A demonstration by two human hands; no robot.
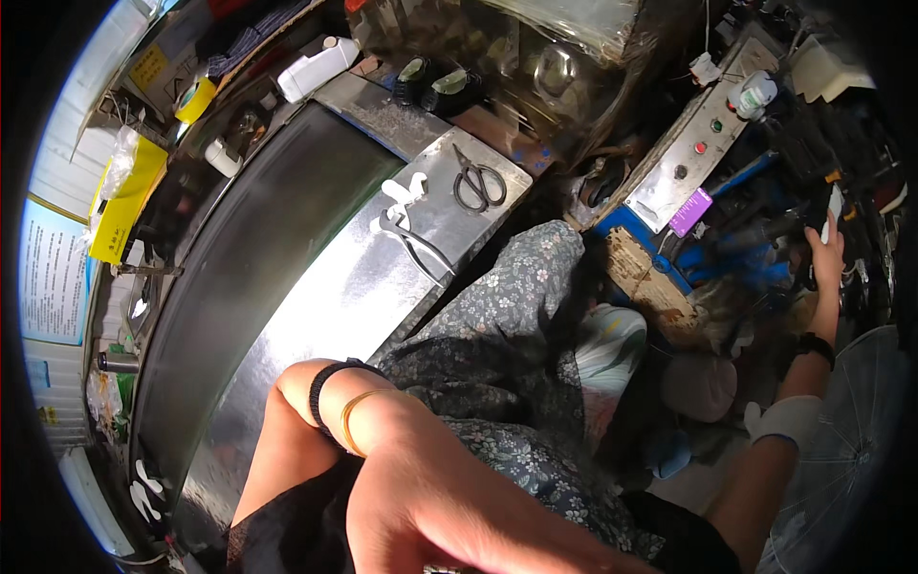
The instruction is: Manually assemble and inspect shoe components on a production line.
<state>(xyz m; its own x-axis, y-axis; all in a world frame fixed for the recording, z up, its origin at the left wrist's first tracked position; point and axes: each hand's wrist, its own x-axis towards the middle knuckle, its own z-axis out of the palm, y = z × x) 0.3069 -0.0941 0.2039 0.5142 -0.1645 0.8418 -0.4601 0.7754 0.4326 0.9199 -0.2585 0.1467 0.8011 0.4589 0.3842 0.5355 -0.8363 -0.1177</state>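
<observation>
My left hand is large and close at the bottom middle, with a black hair tie and a gold bracelet at its wrist. Its fingers run out of the picture. At the far right, my right hand reaches out with its fingers around a slim white flat thing. A dark strap circles that wrist, and a white cloth piece with a blue edge lies against the forearm. On the metal tabletop rest black-handled scissors, pliers and small white plastic pieces.
A dark conveyor belt runs left of the tabletop. A white jug lies at its far end. On the right stands a control panel with buttons and a purple label, beside blue machinery. A pink stool is below.
</observation>
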